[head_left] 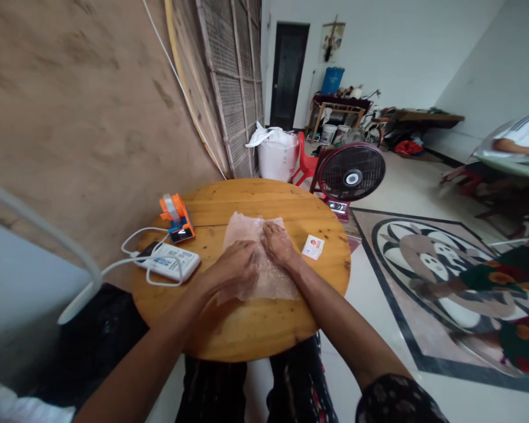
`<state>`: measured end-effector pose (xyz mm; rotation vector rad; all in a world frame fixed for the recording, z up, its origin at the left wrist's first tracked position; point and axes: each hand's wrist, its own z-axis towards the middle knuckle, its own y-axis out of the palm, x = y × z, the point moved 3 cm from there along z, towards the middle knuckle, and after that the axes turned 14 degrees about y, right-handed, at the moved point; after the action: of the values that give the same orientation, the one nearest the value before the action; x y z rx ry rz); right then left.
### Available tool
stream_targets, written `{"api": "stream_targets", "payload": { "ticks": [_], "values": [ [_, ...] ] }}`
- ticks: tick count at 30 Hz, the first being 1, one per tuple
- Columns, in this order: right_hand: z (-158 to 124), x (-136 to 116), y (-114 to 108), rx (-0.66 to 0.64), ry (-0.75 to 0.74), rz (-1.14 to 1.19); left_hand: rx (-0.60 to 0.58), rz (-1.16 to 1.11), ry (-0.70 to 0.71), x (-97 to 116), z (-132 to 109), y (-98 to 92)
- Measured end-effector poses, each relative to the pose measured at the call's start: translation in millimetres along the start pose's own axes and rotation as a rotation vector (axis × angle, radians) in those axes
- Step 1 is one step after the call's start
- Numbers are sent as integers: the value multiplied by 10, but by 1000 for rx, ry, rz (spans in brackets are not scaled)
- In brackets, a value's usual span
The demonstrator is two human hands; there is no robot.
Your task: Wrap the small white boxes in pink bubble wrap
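Note:
A sheet of clear bubble wrap (251, 232) lies on the round wooden table (247, 329) in front of me. My left hand (233, 267) rests on its near left part, fingers curled down onto the plastic. My right hand (278, 242) lies flat on its middle, fingers stretched toward the far edge. Both hands press the sheet against the tabletop. Whether anything is wrapped under the sheet is hidden.
An orange tape dispenser (177, 217) and a white power bank (170, 261) with a white cable lie at the table's left. A small white and red card (312, 247) lies at the right. A floor fan (351, 173) stands behind. Another person sits at the right.

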<state>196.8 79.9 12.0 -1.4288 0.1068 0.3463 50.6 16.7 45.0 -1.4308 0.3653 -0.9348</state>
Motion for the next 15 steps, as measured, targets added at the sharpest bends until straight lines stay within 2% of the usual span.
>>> {"api": "stream_targets", "payload": {
  "ticks": [3, 6, 10, 15],
  "values": [
    [-7, 15, -8, 11, -6, 4, 71, 129, -47, -31, 187, -33],
    [-8, 30, -4, 17, 12, 14, 66, 193, -207, -209, 275, 77],
    [8, 61, 8, 56, 75, -14, 68, 200, -275, -412, 236, 238],
    [13, 77, 14, 65, 91, -34, 51, 233, -320, -498, 175, 272]
  ]
}}
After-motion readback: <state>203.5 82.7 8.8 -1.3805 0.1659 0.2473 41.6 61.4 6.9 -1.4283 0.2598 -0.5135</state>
